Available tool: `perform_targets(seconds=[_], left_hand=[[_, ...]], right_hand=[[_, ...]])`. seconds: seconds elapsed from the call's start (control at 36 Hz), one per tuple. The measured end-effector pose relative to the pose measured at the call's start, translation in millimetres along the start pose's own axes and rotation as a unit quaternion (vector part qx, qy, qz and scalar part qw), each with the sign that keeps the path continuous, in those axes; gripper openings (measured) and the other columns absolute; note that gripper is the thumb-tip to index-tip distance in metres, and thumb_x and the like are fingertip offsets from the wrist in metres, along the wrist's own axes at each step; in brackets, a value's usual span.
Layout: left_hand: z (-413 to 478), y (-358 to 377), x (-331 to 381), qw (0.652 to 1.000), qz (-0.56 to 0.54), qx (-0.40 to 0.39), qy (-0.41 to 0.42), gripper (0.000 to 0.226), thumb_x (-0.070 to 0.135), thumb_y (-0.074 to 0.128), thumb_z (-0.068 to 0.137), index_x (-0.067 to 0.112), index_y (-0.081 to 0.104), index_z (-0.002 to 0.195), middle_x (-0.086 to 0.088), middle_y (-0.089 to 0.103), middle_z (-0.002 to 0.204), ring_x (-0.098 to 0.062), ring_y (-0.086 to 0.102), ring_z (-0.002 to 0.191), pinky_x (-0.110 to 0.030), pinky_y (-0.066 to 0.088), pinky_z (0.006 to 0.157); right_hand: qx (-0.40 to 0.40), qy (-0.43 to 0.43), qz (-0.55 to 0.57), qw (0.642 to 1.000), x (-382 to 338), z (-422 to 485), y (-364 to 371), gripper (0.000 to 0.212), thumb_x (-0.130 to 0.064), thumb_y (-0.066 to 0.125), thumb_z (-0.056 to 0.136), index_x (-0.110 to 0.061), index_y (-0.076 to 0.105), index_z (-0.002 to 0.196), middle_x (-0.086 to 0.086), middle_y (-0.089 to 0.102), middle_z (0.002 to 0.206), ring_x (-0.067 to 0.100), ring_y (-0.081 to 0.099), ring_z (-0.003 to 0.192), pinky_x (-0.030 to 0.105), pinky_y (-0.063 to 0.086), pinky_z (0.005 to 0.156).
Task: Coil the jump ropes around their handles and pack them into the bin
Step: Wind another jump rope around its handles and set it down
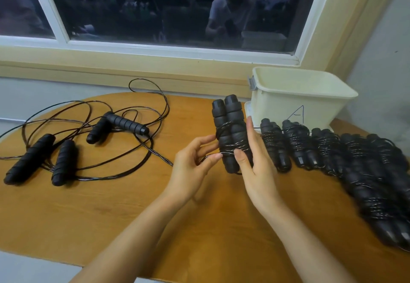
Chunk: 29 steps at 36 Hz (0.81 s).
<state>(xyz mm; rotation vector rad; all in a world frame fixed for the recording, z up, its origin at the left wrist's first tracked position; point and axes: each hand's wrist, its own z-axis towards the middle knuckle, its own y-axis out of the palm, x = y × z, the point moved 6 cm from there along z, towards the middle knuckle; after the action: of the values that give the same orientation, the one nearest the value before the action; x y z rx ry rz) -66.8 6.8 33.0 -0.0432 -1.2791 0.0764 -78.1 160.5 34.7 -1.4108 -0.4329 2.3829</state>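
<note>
Steadily, with the left hand (193, 160) pinching the loose tail of cord between thumb and curled fingertips, draw that tail snug across the front of the handle pair (230, 123) and lay it just beside the last of the cord wraps (228, 148), never on top of them. Brace with the right hand (258, 167), thumb pressed onto the wraps in front and straight fingers backing the pair from behind, to hold both handles side by side and upright between the two hands. Pin each turn under that thumb before reaching round for the next; judging by the springy look of the cord, expect uncoiling on any loss of tension. Tuck the very end beneath a tight turn. Then look just beyond the right hand for the cream bin (299, 103), and to that hand's right for the row of finished bundles (328, 149) lying on the wooden table (111, 216). Leave the two uncoiled ropes (66, 160), well off to the left hand's outer side, for afterwards
</note>
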Motion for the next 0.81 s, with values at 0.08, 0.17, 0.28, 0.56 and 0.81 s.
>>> perform_targets(seconds=[0.08,0.17,0.28,0.56,0.81], left_hand=[[11.8,2.8,-2.6,1.000,0.017,-0.014,0.006,0.042,0.008,0.069,0.085,0.009,0.058,0.126,-0.002,0.071,0.116,-0.005,0.067,0.107,-0.011,0.049,0.071],[25.7,4.3,-2.6,0.999,0.031,-0.030,0.017,0.042,0.019,0.073,0.079,0.015,0.061,0.119,0.000,0.073,0.110,-0.003,0.069,0.099,-0.011,0.048,0.070],[49.3,7.1,-4.0,0.998,0.043,-0.037,0.019,0.048,0.026,0.075,0.071,0.013,0.064,0.116,0.001,0.075,0.100,0.006,0.063,0.074,-0.014,0.046,0.065],[67.9,30.6,-51.7,0.984,-0.129,-0.068,-0.103,0.054,0.012,0.065,0.078,0.014,0.056,0.131,-0.006,0.072,0.117,-0.020,0.067,0.112,-0.027,0.055,0.091],[64.6,18.5,-66.1,0.981,-0.156,0.003,-0.118,0.050,0.007,0.073,0.063,0.010,0.066,0.113,-0.010,0.076,0.102,-0.020,0.072,0.098,-0.028,0.058,0.086]], right_hand=[[0.011,-0.004,0.018,1.000,8.0,3.2,-4.4,0.059,-0.048,0.044,0.097,-0.058,0.016,0.147,-0.017,0.034,0.156,-0.005,0.029,0.142,0.006,0.028,0.106],[0.017,0.010,0.095,0.995,15.2,8.8,-9.4,0.058,-0.039,0.051,0.095,-0.049,0.028,0.147,-0.019,0.038,0.153,-0.007,0.031,0.140,0.013,0.030,0.111],[0.025,0.038,0.210,0.977,22.6,16.6,-12.1,0.056,-0.030,0.056,0.093,-0.047,0.035,0.142,-0.017,0.043,0.151,-0.003,0.038,0.139,0.023,0.034,0.114],[0.021,0.061,0.118,0.991,54.7,34.6,-5.8,0.051,-0.040,0.051,0.100,-0.043,0.031,0.148,-0.019,0.039,0.152,-0.008,0.033,0.139,0.020,0.031,0.114],[0.024,-0.019,-0.118,0.993,46.1,31.8,0.6,0.056,-0.045,0.029,0.098,-0.033,0.032,0.153,-0.019,0.031,0.155,0.000,0.034,0.140,0.003,0.028,0.100]])
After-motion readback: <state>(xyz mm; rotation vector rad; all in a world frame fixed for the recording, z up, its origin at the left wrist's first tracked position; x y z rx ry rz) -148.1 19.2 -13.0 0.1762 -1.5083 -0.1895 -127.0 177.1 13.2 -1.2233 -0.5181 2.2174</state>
